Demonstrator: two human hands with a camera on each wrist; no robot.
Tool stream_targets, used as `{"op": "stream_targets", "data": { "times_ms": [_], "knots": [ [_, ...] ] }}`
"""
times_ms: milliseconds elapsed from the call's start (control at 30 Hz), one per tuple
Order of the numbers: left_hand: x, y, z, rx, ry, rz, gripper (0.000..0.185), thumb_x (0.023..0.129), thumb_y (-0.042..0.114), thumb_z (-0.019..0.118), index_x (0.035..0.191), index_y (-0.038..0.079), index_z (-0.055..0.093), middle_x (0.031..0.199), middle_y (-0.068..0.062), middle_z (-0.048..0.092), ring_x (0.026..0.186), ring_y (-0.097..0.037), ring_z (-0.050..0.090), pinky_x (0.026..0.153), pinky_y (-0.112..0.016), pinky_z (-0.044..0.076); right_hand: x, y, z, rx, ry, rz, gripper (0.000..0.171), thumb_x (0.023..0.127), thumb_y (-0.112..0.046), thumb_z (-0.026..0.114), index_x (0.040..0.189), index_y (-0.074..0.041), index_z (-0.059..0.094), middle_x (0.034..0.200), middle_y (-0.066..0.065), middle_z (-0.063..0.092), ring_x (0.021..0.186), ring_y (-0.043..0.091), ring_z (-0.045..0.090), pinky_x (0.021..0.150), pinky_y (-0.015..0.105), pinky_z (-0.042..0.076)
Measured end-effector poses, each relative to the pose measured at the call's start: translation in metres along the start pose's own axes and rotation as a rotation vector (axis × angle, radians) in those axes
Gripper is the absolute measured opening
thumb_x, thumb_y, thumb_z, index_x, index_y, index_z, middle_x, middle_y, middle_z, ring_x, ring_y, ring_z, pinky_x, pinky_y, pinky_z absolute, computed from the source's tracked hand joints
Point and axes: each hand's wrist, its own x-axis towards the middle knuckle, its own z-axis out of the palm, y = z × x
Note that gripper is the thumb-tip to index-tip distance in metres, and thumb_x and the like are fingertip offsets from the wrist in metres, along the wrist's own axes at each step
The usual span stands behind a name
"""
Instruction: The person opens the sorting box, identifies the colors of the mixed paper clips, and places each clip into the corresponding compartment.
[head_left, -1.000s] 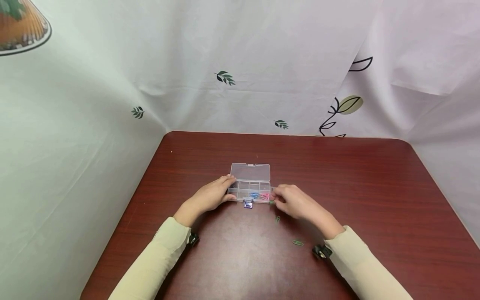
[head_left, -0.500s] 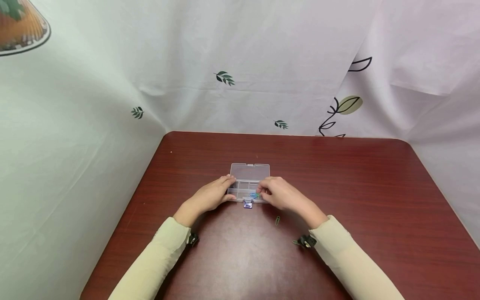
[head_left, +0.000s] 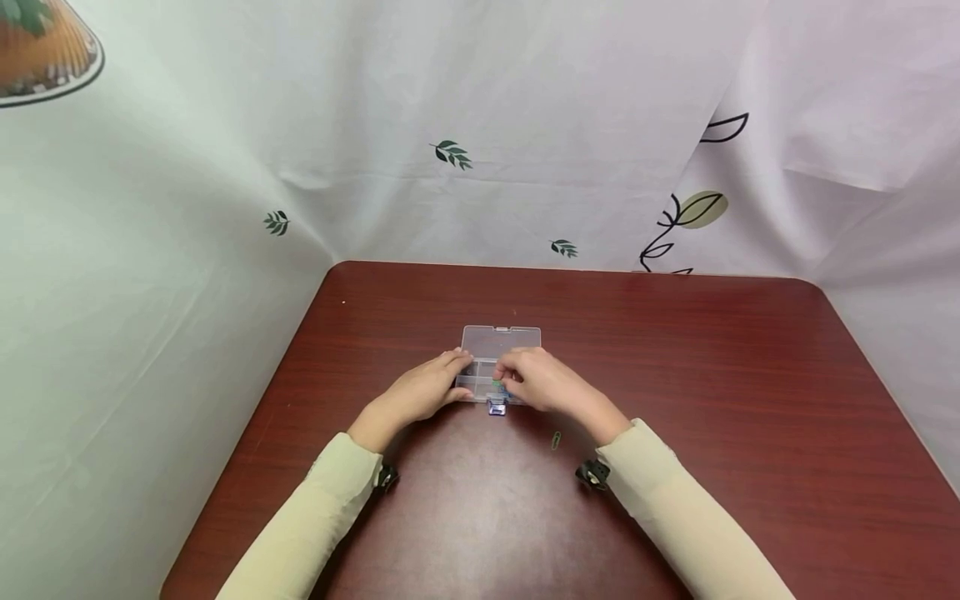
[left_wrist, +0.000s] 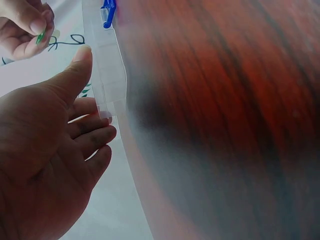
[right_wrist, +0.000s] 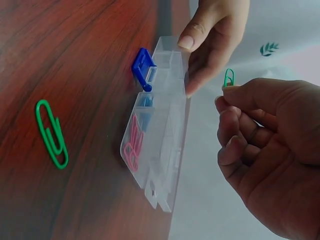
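A clear compartment box (right_wrist: pixel 162 125) stands on the table, lid tilted back, blue latch (right_wrist: pixel 142 69) hanging at the front. My left hand (head_left: pixel 418 392) holds its left end between thumb and fingers. Over the middle of the box, my right hand (head_left: pixel 551 382) pinches a green paper clip (right_wrist: pixel 226 79) between thumb and index finger. Pink paper clips (right_wrist: pixel 132 145) lie in the front right compartment, with blue ones (right_wrist: pixel 145 107) in the compartment beside it. The right hand hides part of the box in the head view.
Another green paper clip (head_left: pixel 556 440) lies on the dark red table (head_left: pixel 480 517), in front of the box and to its right. White patterned cloth (head_left: pixel 525 125) hangs behind and along both sides of the table.
My right hand has moved left from the box's right side to above its middle, carrying the green paper clip. One loose green clip is now hidden near the right wrist. The left hand stays put.
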Motion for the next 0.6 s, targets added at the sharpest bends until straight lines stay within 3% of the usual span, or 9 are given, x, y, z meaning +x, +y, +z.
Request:
{"op": "stream_targets", "data": {
  "times_ms": [600],
  "knots": [
    [0.000, 0.002, -0.002, 0.014, 0.003, 0.009, 0.060, 0.100, 0.036, 0.063, 0.145, -0.001, 0.050, 0.149, -0.018, 0.050, 0.142, -0.033, 0.045, 0.114, -0.047, 0.042, 0.023, 0.003, 0.013, -0.035, 0.004, 0.006, 0.011, 0.092, -0.002, 0.065, 0.097, -0.008, 0.073, 0.088, -0.001, 0.068, 0.080, 0.011, 0.060, 0.074, 0.024, 0.053]
  ]
}}
